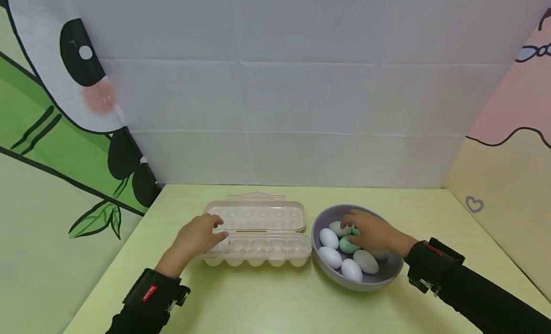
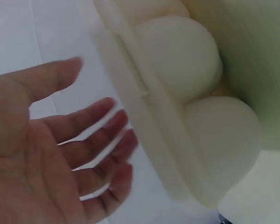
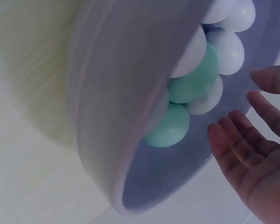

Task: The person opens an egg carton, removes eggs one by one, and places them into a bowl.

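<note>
A clear plastic egg carton (image 1: 268, 248) lies on the table with its lid (image 1: 258, 215) folded back. My left hand (image 1: 195, 236) hovers at the carton's left end, fingers loosely bent and thumb apart. In the left wrist view, nothing shows in that palm, and the carton's rounded cups (image 2: 224, 140) bulge out beside the fingertips. A grey-purple bowl (image 1: 357, 286) to the right holds several eggs: white ones (image 1: 352, 270), green ones (image 1: 347, 245) and greyish ones (image 1: 366, 261). Over the bowl's far right side, my right hand (image 1: 374, 231) reaches in with relaxed fingers and a bare palm, partly covering some eggs.
The pale yellow table (image 1: 258, 305) extends in front of the carton and bowl. A white sheet (image 1: 301, 109) rises along the back edge. Cartoon-printed panels stand at the left (image 1: 56, 195) and right (image 1: 508, 181). Black wrist bands sit on both forearms.
</note>
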Tool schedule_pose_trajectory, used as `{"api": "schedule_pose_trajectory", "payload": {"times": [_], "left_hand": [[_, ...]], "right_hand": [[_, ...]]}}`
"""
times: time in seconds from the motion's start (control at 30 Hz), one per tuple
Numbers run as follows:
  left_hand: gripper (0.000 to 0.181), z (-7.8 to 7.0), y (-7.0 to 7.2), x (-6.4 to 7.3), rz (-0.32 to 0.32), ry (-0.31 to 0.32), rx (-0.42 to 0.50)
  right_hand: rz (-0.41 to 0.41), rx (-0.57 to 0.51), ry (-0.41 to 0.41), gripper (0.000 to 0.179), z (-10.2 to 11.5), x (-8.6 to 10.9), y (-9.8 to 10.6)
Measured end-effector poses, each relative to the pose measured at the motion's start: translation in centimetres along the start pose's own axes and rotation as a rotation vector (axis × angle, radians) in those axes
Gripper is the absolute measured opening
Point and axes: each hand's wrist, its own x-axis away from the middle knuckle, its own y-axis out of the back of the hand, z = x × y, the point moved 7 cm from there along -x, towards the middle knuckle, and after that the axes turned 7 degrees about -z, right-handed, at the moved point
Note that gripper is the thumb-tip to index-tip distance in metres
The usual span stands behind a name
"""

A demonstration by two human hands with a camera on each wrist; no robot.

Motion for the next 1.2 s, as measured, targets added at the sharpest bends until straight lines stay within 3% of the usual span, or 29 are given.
{"api": "schedule_pose_trajectory", "payload": {"times": [0.07,0.13,0.33,0.6,0.8,0.93,1.2], "left_hand": [[0.035,0.6,-0.8,0.2,0.088,0.031,-0.103],[0.032,0.9,-1.4,0.4,0.127,0.049,-0.157],[0.021,0.3,-1.6,0.9,0.131,0.029,-0.173],[0.017,0.3,-1.2,0.9,0.04,-0.027,-0.182],[0.02,-0.4,-0.3,0.7,-0.113,-0.077,-0.159],[0.027,-1.6,0.1,0.7,-0.239,-0.116,-0.067],[0.032,-4.7,0.8,1.0,-0.363,-0.166,0.352]], "right_hand": [[-0.003,0.004,0.002,0.021,0.2,0.0,0.1],[-0.006,0.007,0.007,0.021,0.3,0.0,0.2],[-0.003,-0.004,0.006,0.019,0.6,0.2,0.3],[-0.037,-0.011,0.028,0.019,0.6,0.1,0.7],[-0.033,-0.025,0.018,0.019,0.4,0.0,0.7],[-0.042,-0.028,0.035,0.019,0.6,0.0,0.8],[-0.08,-0.019,0.097,0.019,2.8,-0.5,1.3]]}}
